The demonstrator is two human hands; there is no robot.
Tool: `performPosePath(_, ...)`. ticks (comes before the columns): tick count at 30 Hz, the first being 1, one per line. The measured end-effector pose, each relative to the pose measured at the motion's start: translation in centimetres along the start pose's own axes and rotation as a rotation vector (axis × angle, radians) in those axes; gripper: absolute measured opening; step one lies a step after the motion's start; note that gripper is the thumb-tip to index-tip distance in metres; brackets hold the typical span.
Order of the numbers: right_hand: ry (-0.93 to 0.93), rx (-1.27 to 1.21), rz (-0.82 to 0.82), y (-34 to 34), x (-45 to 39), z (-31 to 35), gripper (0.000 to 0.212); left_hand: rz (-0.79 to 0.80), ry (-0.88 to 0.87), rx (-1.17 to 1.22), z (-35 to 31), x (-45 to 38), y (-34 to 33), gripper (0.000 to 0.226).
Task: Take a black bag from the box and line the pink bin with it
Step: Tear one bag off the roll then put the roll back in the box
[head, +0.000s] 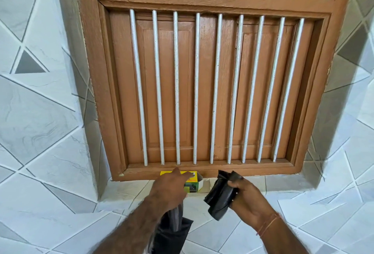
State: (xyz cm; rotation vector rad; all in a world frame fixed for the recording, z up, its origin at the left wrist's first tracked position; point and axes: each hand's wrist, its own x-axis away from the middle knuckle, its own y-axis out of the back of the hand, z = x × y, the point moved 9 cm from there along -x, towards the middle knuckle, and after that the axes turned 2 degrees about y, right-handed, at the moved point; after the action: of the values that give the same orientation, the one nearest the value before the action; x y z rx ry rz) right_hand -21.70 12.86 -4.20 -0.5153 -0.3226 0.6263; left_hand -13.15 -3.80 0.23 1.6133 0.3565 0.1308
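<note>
A small yellow and green box (193,185) lies on the tiled window sill, its open end facing right. My left hand (171,190) reaches over it, fingertips resting on its top. A loose black bag (172,233) hangs down from under that hand's palm, along my forearm. My right hand (248,200), just right of the box, grips a folded bundle of black bags (220,195) held upright. The pink bin is not in view.
A brown wooden shutter (204,91) with white vertical bars (176,87) fills the wall right behind the box. The sill (129,189) and the walls around it are covered in white and grey tiles.
</note>
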Motion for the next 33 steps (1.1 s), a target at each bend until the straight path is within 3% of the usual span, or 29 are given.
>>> performPosePath(5,0.089,0.114,0.118,0.4,0.5,1.5,0.053,0.087,-0.119,-0.108,-2.3,-3.1,-0.9,0.057)
performPosePath(10,0.217,0.280,-0.011,3.0,0.9,3.5,0.071,0.150,-0.147,-0.202,-2.8,-4.9,-1.6,0.055)
performPosePath(14,0.330,0.434,-0.152,4.3,0.9,5.3,0.046,0.176,-0.162,-0.203,-2.9,-5.2,-1.9,0.061)
performPosePath(19,0.430,0.258,-0.170,3.1,0.6,7.1,0.064,0.105,-0.170,0.027,-2.8,-3.9,-1.6,0.086)
performPosePath(20,0.459,0.249,-0.169,2.6,0.4,7.5,0.060,0.081,-0.173,0.092,-2.8,-3.5,-1.2,0.087)
performPosePath(22,0.480,0.247,-0.146,1.1,0.2,7.8,0.032,0.021,-0.175,0.183,-2.9,-2.5,-0.3,0.084)
performPosePath(23,0.485,0.276,-0.144,0.2,0.1,7.8,0.018,-0.013,-0.172,0.212,-2.9,-2.1,0.2,0.082)
performPosePath(25,0.516,0.404,-0.140,-1.1,0.2,7.8,0.010,-0.079,-0.155,0.279,-2.6,-1.4,1.2,0.079)
performPosePath(29,0.593,0.721,-0.091,-3.1,1.0,8.1,0.013,-0.121,-0.105,0.406,-1.0,-0.1,2.2,0.080)
performPosePath(33,0.539,0.910,0.086,-4.9,1.5,7.2,0.016,-0.127,-0.106,0.382,-0.6,0.8,2.7,0.080)
